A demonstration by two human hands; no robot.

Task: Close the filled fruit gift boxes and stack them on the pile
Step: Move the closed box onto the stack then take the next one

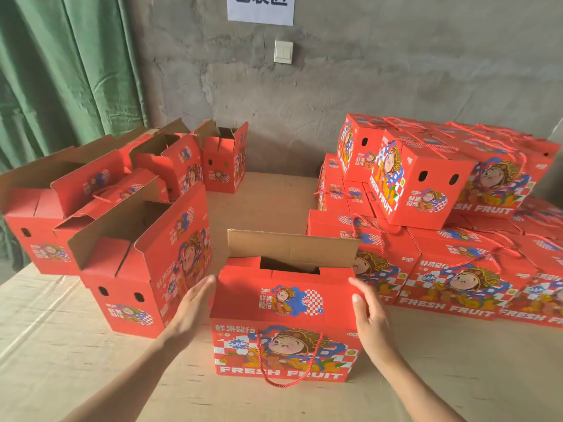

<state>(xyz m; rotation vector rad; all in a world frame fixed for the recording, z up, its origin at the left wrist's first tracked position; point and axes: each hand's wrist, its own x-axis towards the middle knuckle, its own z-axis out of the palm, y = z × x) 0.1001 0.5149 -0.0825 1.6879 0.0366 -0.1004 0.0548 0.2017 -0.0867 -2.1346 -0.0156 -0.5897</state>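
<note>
From the head view, a red glossy cardboard gift box (283, 324), printed with a cartoon figure and "FRESH FRUIT", stands at the middle of the pale, grainy board desk (91, 360). Its plain brown corrugated back flap (292, 246) stands upright, and a twisted red rope handle (283, 382) hangs down its front. The left hand (195, 306) lies flat with straight fingers against the box's left side. The right hand (368, 309), fingers loosely extended, meets its right upper edge. A pile of closed red boxes (457, 269) rises to the right, and open red boxes (146, 269) stand to the left.
</note>
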